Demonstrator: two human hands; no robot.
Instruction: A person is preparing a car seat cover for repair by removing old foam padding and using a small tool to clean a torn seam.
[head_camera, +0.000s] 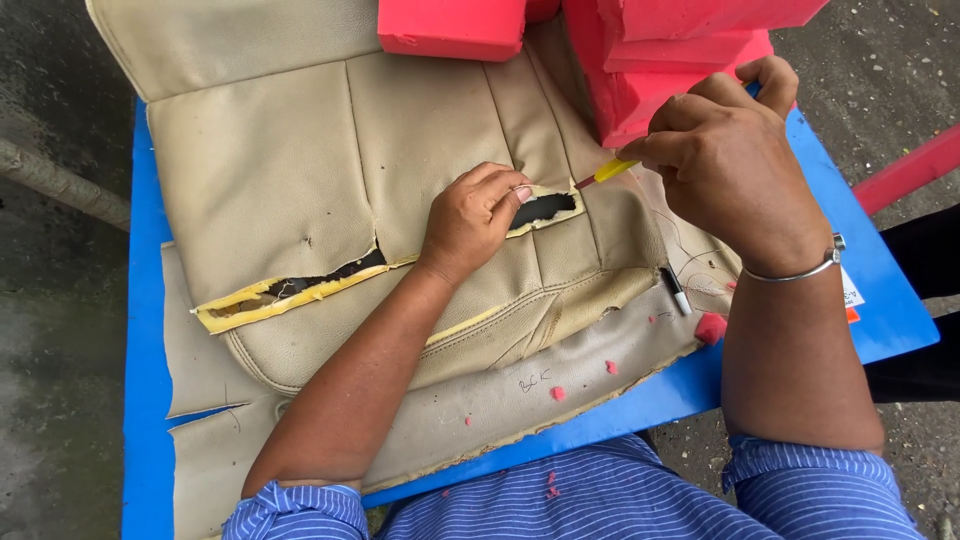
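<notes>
A beige leather seat cover (300, 170) lies spread on a blue table (145, 300). A long torn seam (300, 285) runs across it, showing yellow foam and a dark gap. My left hand (475, 215) presses on the cover at the right end of the tear, fingers curled at the edge of the opening (545, 208). My right hand (730, 170) grips a small tool with a yellow handle and red tip (605, 172), its point aimed at that opening. A metal bangle sits on my right wrist.
Red foam blocks (660, 50) are stacked at the table's far side, partly on the cover. A black and white pen (677, 290) lies on the cover's lower flap, with small red foam bits (710, 327) scattered about. Grey ground surrounds the table.
</notes>
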